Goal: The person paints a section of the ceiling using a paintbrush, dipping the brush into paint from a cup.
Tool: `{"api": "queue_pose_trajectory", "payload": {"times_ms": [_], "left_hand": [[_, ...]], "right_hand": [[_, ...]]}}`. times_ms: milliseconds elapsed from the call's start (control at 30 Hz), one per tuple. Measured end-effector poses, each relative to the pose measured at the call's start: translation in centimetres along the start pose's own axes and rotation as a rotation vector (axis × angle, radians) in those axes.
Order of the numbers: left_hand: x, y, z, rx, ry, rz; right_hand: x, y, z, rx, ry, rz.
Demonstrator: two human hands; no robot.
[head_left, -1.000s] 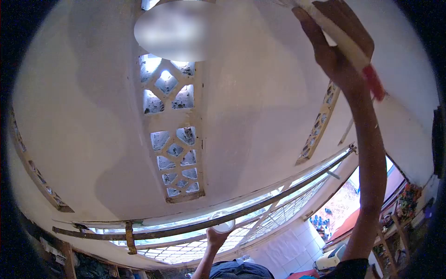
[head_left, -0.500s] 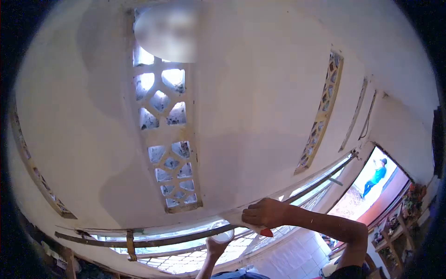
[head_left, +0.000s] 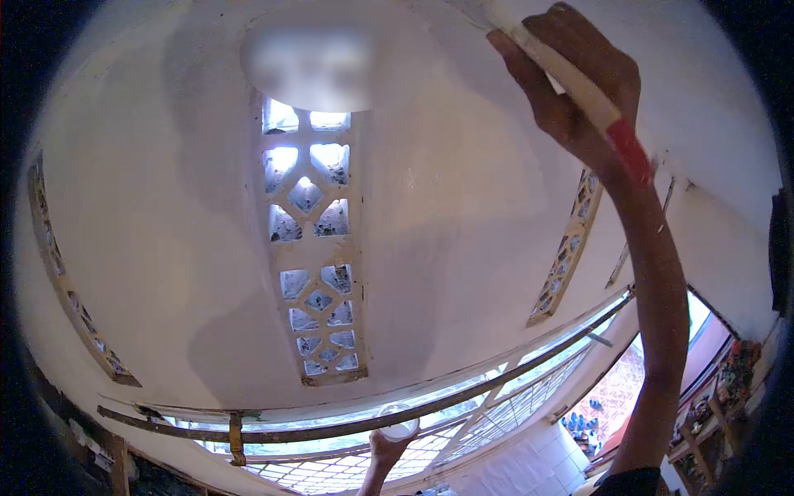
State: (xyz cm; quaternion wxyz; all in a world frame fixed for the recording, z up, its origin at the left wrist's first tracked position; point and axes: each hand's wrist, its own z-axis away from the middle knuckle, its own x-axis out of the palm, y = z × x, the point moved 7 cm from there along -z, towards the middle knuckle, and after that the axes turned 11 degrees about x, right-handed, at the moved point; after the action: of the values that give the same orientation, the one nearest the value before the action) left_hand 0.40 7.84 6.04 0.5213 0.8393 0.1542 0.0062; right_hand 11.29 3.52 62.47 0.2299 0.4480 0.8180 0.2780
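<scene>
High at the upper right, my right hand (head_left: 571, 91) is closed round a paintbrush (head_left: 579, 87) with a pale handle and a red end. The red end points down toward my wrist, and the brush's head lies close to the wall (head_left: 463, 190) near the top of the view. Low in the middle, my left hand (head_left: 387, 450) grips a small white cup (head_left: 401, 429) that overlaps the long rod in this view. Darker patches with uneven edges show on the pale wall.
A long dark rod (head_left: 314, 436) runs across below the wall, before a window grille (head_left: 318, 467). Patterned vent blocks (head_left: 318, 300) are set into the wall. At right are a bright doorway (head_left: 616, 397) and shelves with flowers (head_left: 736, 364).
My right hand has risen from beside the cup to the upper right, carrying the paintbrush. The left hand and cup have barely moved. The person seen in the doorway has gone from sight.
</scene>
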Motion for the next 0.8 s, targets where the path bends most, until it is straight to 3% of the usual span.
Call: {"api": "queue_pose_trajectory", "payload": {"times_ms": [67, 100, 167, 200, 233, 300, 333, 400, 433, 467, 500, 567, 633, 667, 700, 733, 767, 800], "left_hand": [[-0.3, 1.2, -0.1, 0.062, -0.008, -0.042], [-0.2, 1.0, -0.2, 0.064, -0.005, -0.042], [0.1, -0.6, 0.1, 0.011, 0.028, 0.034], [0.3, -1.7, 0.3, 0.008, 0.065, 0.162], [0.2, -1.3, 0.0, 0.009, 0.071, 0.165], [0.0, -0.2, 0.0, 0.024, -0.013, -0.024], [0.2, -1.5, 0.2, -0.009, 0.011, 0.003], [-0.7, 1.8, -0.4, 0.013, -0.016, -0.061], [-0.9, 2.6, -0.3, -0.008, -0.021, -0.048], [-0.9, 2.4, -0.3, 0.117, -0.009, -0.141], [-0.5, 0.4, 0.1, -0.026, -0.03, -0.038], [-0.5, 0.4, 0.0, 0.018, 0.028, -0.06], [0.0, -0.1, -0.1, -0.035, -0.044, -0.001], [1.6, -4.7, 0.7, 0.012, 0.001, 0.199], [0.6, 1.6, -0.2, 0.346, -0.102, -0.285], [-0.6, 3.2, -0.8, 0.107, 0.01, 0.025], [0.0, 2.8, -1.1, 0.271, -0.036, -0.114], [0.8, 1.8, -0.5, 0.46, -0.059, -0.306]], "right_hand": [[0.7, -0.6, 0.5, 0.01, -0.046, 0.17], [2.3, -2.3, 2.0, -0.068, -0.185, 0.177], [4.0, -5.4, 5.6, -0.073, -0.374, -0.006], [3.7, -7.8, 7.5, -0.229, -0.365, 0.087], [4.2, -8.6, 9.8, -0.103, -0.542, -0.175], [5.8, -12.1, 14.9, -0.012, -0.659, -0.531], [6.0, -14.4, 16.7, -0.046, -0.831, -0.633], [5.4, -17.8, 19.8, -0.167, -0.741, -0.692], [5.9, -18.5, 20.7, -0.091, -0.856, -0.828], [6.5, -18.8, 21.4, -0.043, -0.899, -0.869], [6.9, -19.1, 22.0, 0.007, -0.943, -0.912], [7.9, -18.0, 20.8, -0.025, -0.969, -0.829], [8.3, -14.0, 17.0, 0.035, -0.937, -0.674], [8.7, -11.2, 14.9, 0.169, -0.921, -0.588], [7.5, -8.9, 11.8, 0.282, -0.892, -0.563], [7.0, -6.8, 10.5, 0.198, -0.738, -0.398], [5.6, -5.2, 8.5, 0.223, -0.617, -0.213], [3.5, -6.0, 6.3, -0.127, -0.326, 0.146]]}}
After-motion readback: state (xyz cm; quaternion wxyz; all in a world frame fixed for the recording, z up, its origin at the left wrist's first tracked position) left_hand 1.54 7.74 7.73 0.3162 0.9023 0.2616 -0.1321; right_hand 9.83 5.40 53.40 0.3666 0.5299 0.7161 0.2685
